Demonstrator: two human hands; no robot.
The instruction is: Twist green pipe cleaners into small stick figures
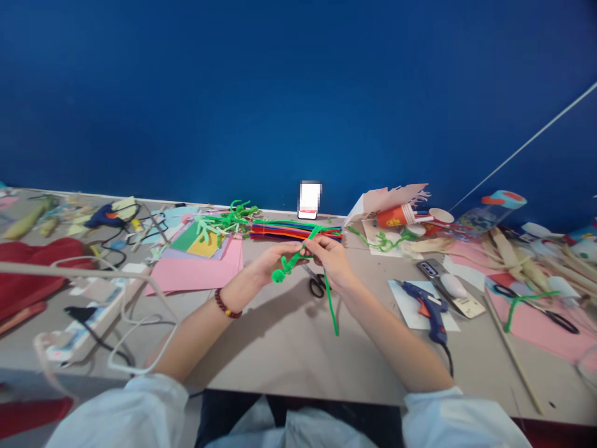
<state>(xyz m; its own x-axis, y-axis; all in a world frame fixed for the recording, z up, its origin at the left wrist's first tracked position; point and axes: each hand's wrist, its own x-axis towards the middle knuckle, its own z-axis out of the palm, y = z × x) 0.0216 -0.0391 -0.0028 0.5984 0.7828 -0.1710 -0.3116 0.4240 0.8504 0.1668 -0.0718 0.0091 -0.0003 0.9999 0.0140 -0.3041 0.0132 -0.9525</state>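
green pipe cleaner (332, 305) held up over the desk (284, 354), coiled end lower left | left hand (275, 261) narrow, fingertips pinching it near the coil | right hand (329, 258) narrow, pinching it just beside, a close pinch steadying the bend | from pipe cleaner: scissors (317, 285) below, colored pipe cleaners (296, 231) beyond, pink paper (196, 274) left, glue gun (424, 309) right, blue wall (298, 93) behind

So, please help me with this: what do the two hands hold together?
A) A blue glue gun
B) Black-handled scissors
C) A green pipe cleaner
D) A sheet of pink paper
C. The left hand and the right hand both pinch the green pipe cleaner, and its coiled end shows below the left hand.
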